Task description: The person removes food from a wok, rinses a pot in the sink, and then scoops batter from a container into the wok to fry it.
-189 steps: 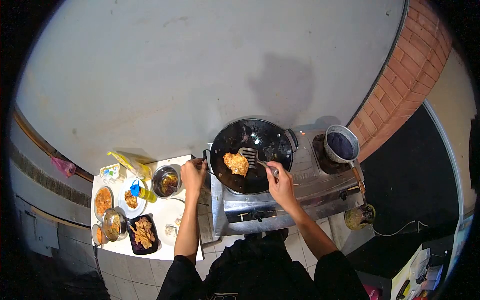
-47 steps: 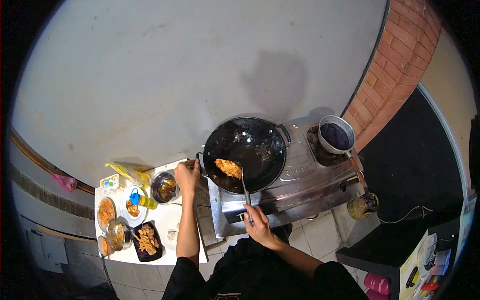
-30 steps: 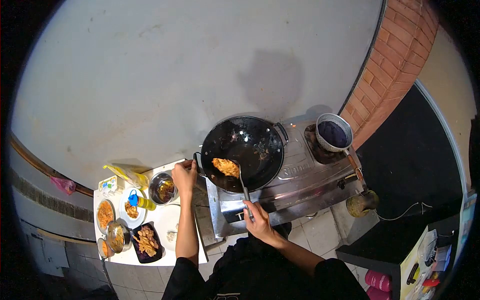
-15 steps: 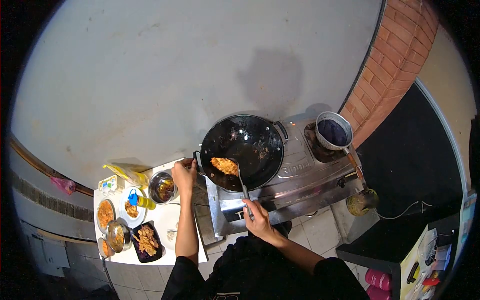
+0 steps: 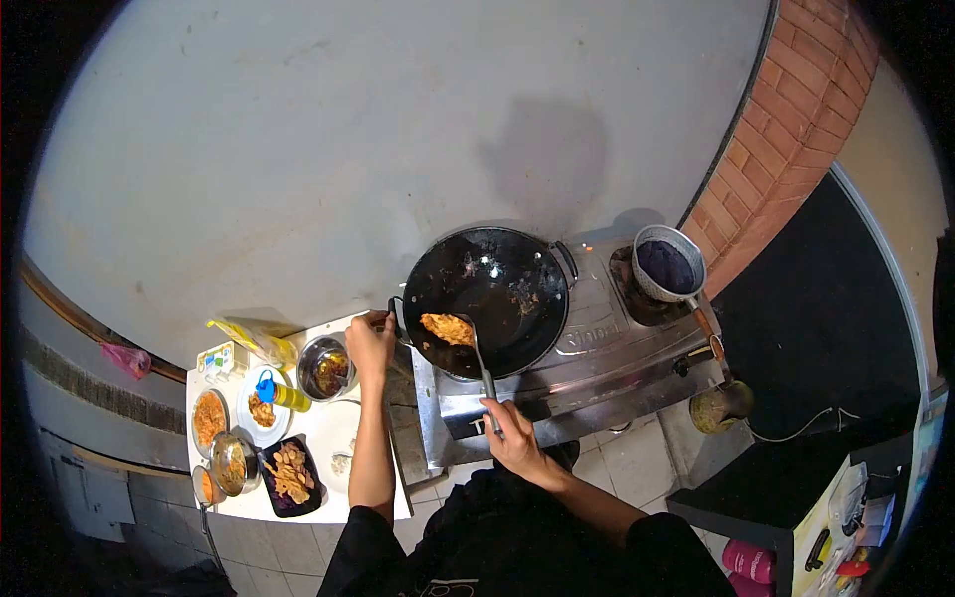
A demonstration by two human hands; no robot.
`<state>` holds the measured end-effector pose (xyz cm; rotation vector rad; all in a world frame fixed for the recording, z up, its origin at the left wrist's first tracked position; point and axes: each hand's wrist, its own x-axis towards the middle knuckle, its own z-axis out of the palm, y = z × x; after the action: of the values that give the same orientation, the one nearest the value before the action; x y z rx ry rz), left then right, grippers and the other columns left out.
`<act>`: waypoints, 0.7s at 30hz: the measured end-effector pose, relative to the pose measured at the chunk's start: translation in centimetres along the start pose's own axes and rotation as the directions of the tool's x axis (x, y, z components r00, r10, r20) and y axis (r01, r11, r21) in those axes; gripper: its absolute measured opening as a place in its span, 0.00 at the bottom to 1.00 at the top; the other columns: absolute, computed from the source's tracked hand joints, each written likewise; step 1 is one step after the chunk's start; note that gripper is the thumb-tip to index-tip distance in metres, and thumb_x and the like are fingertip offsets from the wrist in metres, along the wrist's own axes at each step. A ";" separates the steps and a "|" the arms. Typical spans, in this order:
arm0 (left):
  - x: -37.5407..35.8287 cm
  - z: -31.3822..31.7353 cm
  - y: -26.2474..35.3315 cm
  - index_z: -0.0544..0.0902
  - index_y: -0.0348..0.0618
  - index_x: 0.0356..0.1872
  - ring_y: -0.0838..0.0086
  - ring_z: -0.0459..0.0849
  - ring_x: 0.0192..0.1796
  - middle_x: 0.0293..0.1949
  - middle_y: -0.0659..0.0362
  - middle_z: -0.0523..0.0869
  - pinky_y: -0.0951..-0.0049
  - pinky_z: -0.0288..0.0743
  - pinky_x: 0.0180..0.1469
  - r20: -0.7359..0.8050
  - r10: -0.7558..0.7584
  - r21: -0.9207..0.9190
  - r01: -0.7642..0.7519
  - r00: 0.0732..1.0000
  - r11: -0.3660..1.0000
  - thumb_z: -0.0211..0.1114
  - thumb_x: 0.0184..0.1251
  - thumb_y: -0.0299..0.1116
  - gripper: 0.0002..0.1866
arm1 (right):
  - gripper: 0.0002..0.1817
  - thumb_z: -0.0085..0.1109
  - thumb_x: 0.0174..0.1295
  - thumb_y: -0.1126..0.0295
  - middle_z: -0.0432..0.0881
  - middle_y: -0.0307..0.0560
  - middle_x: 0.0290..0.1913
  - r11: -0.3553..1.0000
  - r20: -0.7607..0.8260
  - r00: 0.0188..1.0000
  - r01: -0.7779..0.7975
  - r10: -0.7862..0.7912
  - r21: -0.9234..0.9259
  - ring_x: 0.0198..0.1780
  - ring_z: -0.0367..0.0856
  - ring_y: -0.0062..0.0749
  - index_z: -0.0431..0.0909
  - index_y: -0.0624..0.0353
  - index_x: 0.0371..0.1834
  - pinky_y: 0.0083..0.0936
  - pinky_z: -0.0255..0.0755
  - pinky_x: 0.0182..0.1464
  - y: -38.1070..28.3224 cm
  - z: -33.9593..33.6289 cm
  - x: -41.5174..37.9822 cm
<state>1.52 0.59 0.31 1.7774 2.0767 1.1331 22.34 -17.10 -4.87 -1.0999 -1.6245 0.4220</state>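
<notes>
Apparently to brace the wok (image 5: pixel 497 343), the left hand (image 5: pixel 370 350) has its grip clamped on the handle (image 5: pixel 393 306), while the right hand's (image 5: pixel 517 445) grip closes round the spatula (image 5: pixel 481 360), steadying the food (image 5: pixel 447 329) inside the wok's left slope.

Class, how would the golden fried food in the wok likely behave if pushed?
The fried food would probably move as one piece, since it sits in a single clump. It may slide fairly easily, as the wok looks glossy. Its ragged edges could break off.
</notes>
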 end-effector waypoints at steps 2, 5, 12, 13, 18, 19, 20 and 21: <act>0.0 -0.1 0.0 0.89 0.39 0.32 0.56 0.88 0.36 0.31 0.50 0.89 0.64 0.79 0.41 -0.008 0.001 -0.003 -0.001 1.000 1.000 0.71 0.57 0.34 0.08 | 0.20 0.60 0.59 0.83 0.76 0.55 0.33 0.999 0.006 0.999 0.039 -0.039 -0.005 0.29 0.77 0.43 0.73 0.67 0.55 0.34 0.71 0.29 0.0 0.3 -0.1; 0.1 0.1 -0.3 0.89 0.40 0.32 0.56 0.88 0.36 0.31 0.50 0.89 0.64 0.79 0.41 -0.008 -0.006 0.014 0.006 1.000 1.000 0.71 0.57 0.34 0.08 | 0.21 0.60 0.59 0.83 0.75 0.54 0.32 0.998 0.008 0.998 0.060 -0.060 -0.008 0.28 0.76 0.42 0.72 0.67 0.56 0.34 0.71 0.28 0.0 0.6 0.0; -0.1 0.0 -0.1 0.89 0.40 0.31 0.55 0.88 0.37 0.31 0.50 0.89 0.62 0.79 0.43 -0.065 0.036 0.052 -0.032 0.997 0.998 0.71 0.57 0.37 0.10 | 0.20 0.59 0.60 0.83 0.76 0.55 0.33 0.999 -0.062 0.998 -0.011 0.014 0.043 0.29 0.78 0.43 0.72 0.68 0.56 0.33 0.71 0.30 0.0 0.4 0.7; 0.0 -0.1 0.0 0.89 0.40 0.31 0.55 0.88 0.37 0.31 0.50 0.89 0.61 0.79 0.43 -0.059 0.022 0.036 -0.020 0.998 0.999 0.71 0.57 0.37 0.10 | 0.19 0.58 0.60 0.83 0.77 0.55 0.34 0.998 -0.087 0.996 -0.021 0.026 0.055 0.30 0.79 0.43 0.72 0.68 0.56 0.33 0.72 0.31 0.0 0.3 0.8; 0.1 -0.1 -0.4 0.89 0.39 0.30 0.52 0.87 0.36 0.30 0.48 0.88 0.60 0.79 0.43 -0.051 0.013 0.054 -0.010 0.999 0.998 0.71 0.57 0.40 0.13 | 0.18 0.56 0.62 0.82 0.78 0.56 0.36 0.989 -0.144 0.984 -0.086 0.102 0.116 0.33 0.80 0.42 0.72 0.68 0.56 0.34 0.73 0.34 -0.2 -0.1 1.4; 0.0 -0.2 -0.3 0.89 0.38 0.30 0.52 0.87 0.36 0.30 0.48 0.88 0.60 0.79 0.43 -0.053 0.014 0.057 -0.011 0.998 0.998 0.71 0.57 0.40 0.13 | 0.18 0.56 0.62 0.82 0.78 0.56 0.36 0.985 -0.130 0.983 -0.113 0.130 0.132 0.33 0.80 0.42 0.72 0.68 0.56 0.34 0.73 0.34 -0.2 -0.1 1.3; 0.0 -0.2 -0.1 0.89 0.38 0.30 0.52 0.87 0.36 0.30 0.47 0.88 0.60 0.79 0.43 -0.056 0.016 0.059 -0.012 0.998 0.998 0.71 0.57 0.40 0.13 | 0.18 0.57 0.62 0.83 0.78 0.56 0.36 0.990 -0.125 0.987 -0.084 0.098 0.116 0.33 0.80 0.42 0.72 0.68 0.56 0.33 0.72 0.33 -0.2 0.0 1.2; 0.0 -0.2 -0.1 0.89 0.38 0.30 0.52 0.87 0.36 0.30 0.47 0.88 0.60 0.79 0.43 -0.059 0.014 0.062 -0.011 0.998 0.998 0.71 0.57 0.40 0.13 | 0.19 0.57 0.61 0.83 0.78 0.55 0.35 0.993 -0.119 0.991 -0.053 0.065 0.101 0.33 0.80 0.42 0.72 0.68 0.56 0.33 0.72 0.33 -0.2 -0.1 1.2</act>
<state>1.33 0.55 0.40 1.8078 2.1600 1.1504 22.30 -16.25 -4.01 -1.0819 -1.4520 0.4592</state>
